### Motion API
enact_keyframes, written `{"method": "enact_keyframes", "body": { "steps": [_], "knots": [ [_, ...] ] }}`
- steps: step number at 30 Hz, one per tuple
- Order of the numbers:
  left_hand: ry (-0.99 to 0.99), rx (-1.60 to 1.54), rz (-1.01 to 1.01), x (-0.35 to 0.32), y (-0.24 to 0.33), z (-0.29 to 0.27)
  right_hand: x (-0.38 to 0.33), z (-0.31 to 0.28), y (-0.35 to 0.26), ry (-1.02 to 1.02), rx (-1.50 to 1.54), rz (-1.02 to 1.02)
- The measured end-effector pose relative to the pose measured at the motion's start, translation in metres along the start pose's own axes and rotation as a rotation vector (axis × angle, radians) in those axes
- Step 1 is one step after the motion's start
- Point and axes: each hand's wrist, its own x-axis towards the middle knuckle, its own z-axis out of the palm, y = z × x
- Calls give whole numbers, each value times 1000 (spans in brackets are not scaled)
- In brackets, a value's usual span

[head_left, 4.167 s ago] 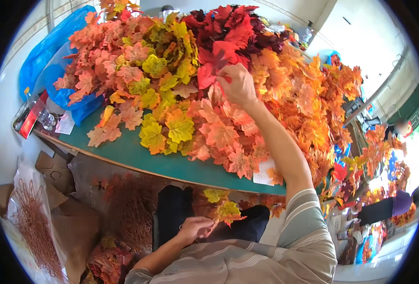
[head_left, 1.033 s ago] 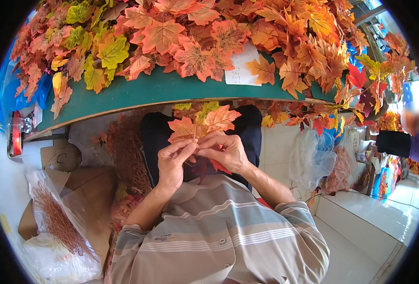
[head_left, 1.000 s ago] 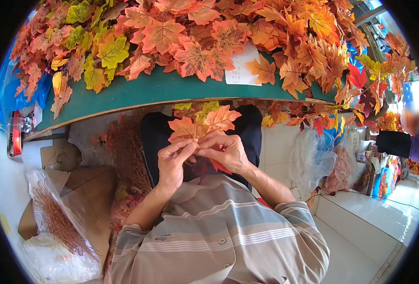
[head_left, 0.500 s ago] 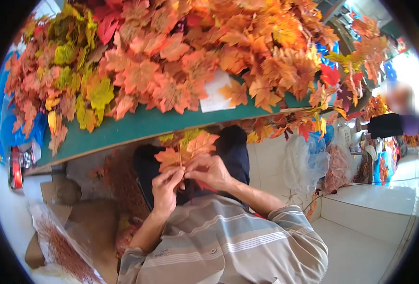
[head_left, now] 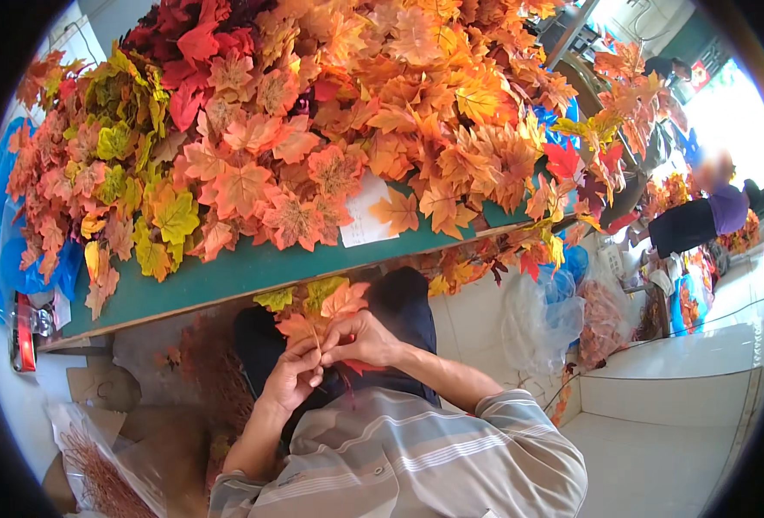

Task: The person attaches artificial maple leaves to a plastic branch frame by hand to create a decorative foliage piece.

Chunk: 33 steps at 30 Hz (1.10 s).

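Big heap of orange, red & yellow-green fake maple leaves (head_left: 313, 129) covers the long green-topped table (head_left: 227, 281), w/ a white paper slip (head_left: 366, 211) near its front edge. Below the edge, over the lap, both hands sit close together. Left hand (head_left: 291, 380) & right hand (head_left: 365, 339) both pinch a small bunch of orange and yellow-green leaves on thin stems (head_left: 317, 311), fingers closed on it.
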Motion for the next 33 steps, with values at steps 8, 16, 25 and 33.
{"method": "enact_keyframes", "body": {
  "steps": [8, 16, 25, 33],
  "knots": [
    [24, 59, -54, 3, -2, -8, 10, 0, 16, 41, -43, -75],
    [-179, 320, 78, -31, 42, 29, 13, 1, -14, 69, 135, -7],
    [-265, 74, -15, -25, 59, 33, 19, -6, -107, -16, -615, -267],
    [-103, -22, -25, -14, 19, -20, 92, -143, -250, 670, -986, -498]
  ]
}}
